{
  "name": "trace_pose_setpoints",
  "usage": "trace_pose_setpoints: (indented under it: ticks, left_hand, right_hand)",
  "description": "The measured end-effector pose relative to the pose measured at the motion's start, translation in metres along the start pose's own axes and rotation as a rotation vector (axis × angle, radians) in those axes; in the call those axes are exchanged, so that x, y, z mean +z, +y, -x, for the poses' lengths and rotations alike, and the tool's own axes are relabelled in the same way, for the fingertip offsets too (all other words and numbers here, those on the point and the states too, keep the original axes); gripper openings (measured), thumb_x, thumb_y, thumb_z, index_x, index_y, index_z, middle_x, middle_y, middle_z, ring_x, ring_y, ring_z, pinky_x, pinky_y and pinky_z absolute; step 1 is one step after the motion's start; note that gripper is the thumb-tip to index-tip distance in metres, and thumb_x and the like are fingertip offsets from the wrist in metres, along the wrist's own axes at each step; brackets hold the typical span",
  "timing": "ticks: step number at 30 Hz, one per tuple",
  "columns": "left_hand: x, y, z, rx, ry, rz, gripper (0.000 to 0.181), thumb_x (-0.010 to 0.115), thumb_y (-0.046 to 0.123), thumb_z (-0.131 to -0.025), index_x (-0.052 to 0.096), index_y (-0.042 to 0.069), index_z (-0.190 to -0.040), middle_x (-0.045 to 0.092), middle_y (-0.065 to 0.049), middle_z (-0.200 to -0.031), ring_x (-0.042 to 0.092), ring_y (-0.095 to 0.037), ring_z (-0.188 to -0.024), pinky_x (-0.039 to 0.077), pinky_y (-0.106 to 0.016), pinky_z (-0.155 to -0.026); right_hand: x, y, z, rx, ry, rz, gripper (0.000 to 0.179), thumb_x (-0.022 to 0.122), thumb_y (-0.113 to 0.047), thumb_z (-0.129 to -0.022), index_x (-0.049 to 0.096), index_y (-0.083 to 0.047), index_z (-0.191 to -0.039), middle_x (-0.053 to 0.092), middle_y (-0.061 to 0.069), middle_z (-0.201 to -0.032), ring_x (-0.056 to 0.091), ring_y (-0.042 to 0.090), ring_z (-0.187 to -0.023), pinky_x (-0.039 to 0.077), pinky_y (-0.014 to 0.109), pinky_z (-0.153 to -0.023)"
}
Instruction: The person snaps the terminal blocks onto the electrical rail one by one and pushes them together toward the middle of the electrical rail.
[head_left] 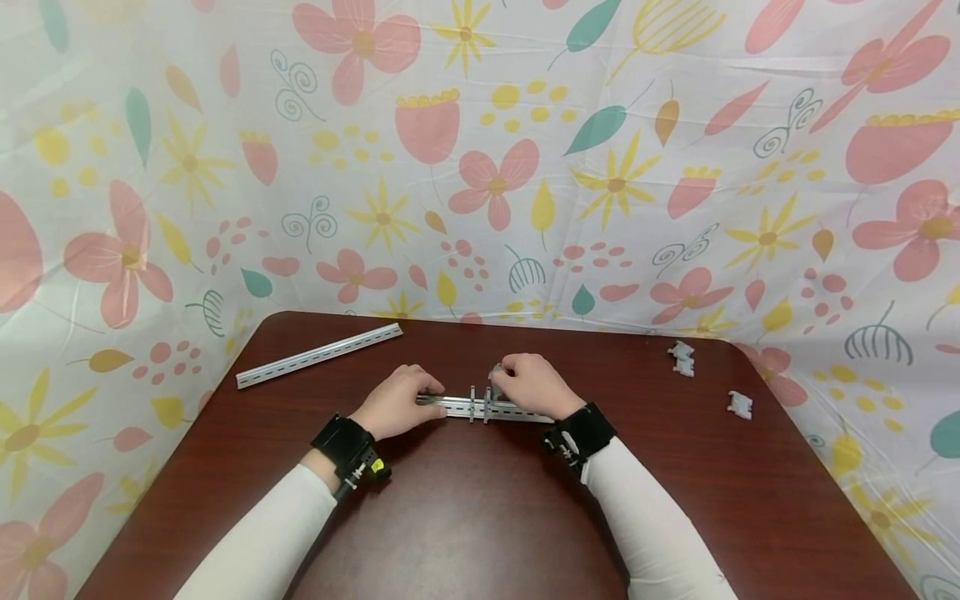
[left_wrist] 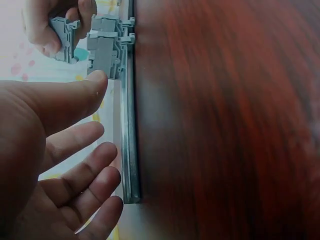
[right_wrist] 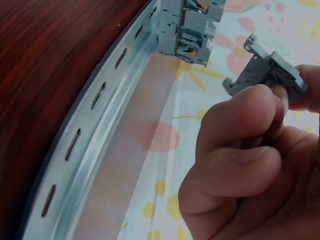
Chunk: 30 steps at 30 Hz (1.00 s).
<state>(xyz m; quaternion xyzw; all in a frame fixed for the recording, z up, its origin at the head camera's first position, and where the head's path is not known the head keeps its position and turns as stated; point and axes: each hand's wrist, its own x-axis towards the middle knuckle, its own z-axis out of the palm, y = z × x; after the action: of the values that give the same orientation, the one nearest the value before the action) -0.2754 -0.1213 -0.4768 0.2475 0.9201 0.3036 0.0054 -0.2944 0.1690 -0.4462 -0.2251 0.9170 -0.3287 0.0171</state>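
A slotted metal DIN rail lies across the middle of the table. Two grey terminal blocks sit side by side on it. My right hand pinches another grey terminal block between thumb and fingers, just to the right of the mounted ones and apart from them in the right wrist view. At the rail's left part is my left hand, its fingers loosely spread beside the rail. In the left wrist view the left thumb reaches to the lower edge of the nearer mounted block.
A second slotted rail lies slantwise at the table's back left. Loose grey terminal blocks rest at the back right, with a single block nearer the right edge. A floral cloth hangs behind the brown table.
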Motion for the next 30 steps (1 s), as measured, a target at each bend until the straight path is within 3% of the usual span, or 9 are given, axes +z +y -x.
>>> trace_pose_setpoints:
  ticks: [7,16,24,30]
  left_hand:
    - [0.000,0.001,0.002,-0.023,-0.024,-0.036,0.033,0.088,0.031,-0.099,0.083,0.011,-0.125,0.072,-0.002,-0.118,0.062,-0.026,-0.118,0.055,-0.043,-0.096]
    - [0.000,0.001,0.003,0.000,-0.012,-0.053,0.026,0.088,0.021,-0.099,0.085,0.011,-0.122,0.072,-0.003,-0.118,0.062,-0.026,-0.118,0.056,-0.043,-0.097]
    - [0.002,-0.003,0.002,0.027,0.000,-0.058,0.024,0.088,0.021,-0.098,0.085,0.012,-0.121,0.071,-0.001,-0.117,0.062,-0.026,-0.118,0.056,-0.043,-0.097]
    - [0.003,-0.005,0.002,0.039,0.009,-0.060,0.024,0.088,0.020,-0.098,0.085,0.012,-0.120,0.071,0.000,-0.117,0.062,-0.026,-0.118,0.056,-0.044,-0.097]
  right_hand:
    - [0.000,0.003,0.000,0.062,-0.041,0.027,0.047,0.055,-0.023,-0.110,0.041,-0.019,-0.065,0.032,-0.003,-0.062,0.031,0.017,-0.054,0.030,0.036,-0.064]
    - [0.010,0.012,-0.004,0.157,-0.118,0.056,0.043,0.057,-0.027,-0.111,0.053,-0.018,-0.069,0.058,0.002,-0.059,0.066,0.021,-0.053,0.049,0.035,-0.065]
    - [0.017,0.012,-0.005,0.166,-0.127,0.123,0.045,0.058,-0.029,-0.113,0.057,-0.016,-0.069,0.059,0.002,-0.057,0.063,0.019,-0.051,0.049,0.034,-0.062]
    - [0.019,0.008,-0.006,0.153,-0.099,0.188,0.049,0.061,-0.027,-0.111,0.052,-0.017,-0.064,0.044,-0.003,-0.057,0.042,0.015,-0.050,0.037,0.032,-0.057]
